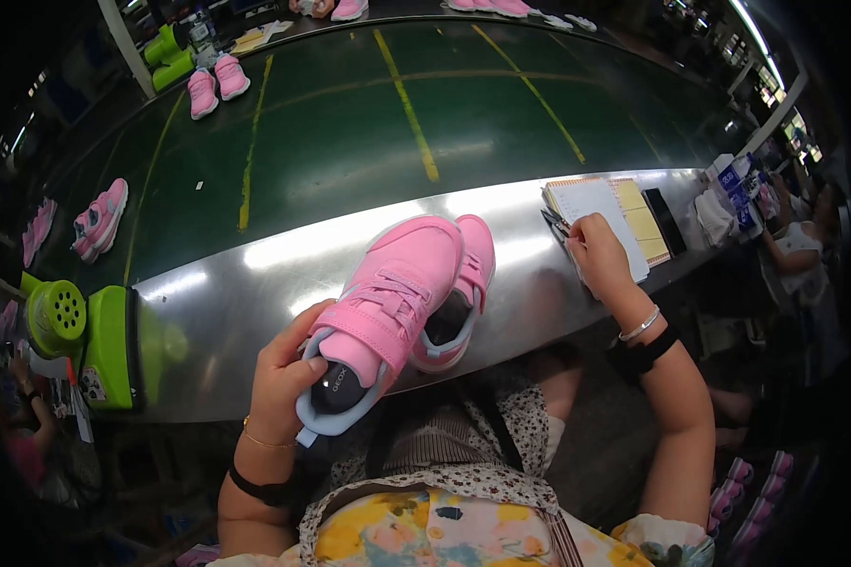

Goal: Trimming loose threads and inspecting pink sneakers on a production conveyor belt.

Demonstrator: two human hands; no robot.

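Observation:
My left hand (288, 369) is closed around the heel and side of a pink sneaker (397, 274), its toe tilted up and away from me. The sneaker has a strap, a light blue collar lining and a dark insole. Partly hidden behind it, a second pink sneaker (479, 255) rests on the metal ledge. My right hand (598, 253) is at the left edge of an open spiral notebook (591, 201), fingers pinched together. Slim dark pen-like tools (554, 223) lie at its fingertips; whether the fingers grip one is hidden.
A shiny metal ledge (208, 321) borders a green conveyor belt (331, 123) with yellow lines. More pink sneakers (101, 219) sit on the belt at left, another pair (216, 85) farther off. A green device (111, 348) stands at the ledge's left end, a black phone-like slab (665, 220) by the notebook.

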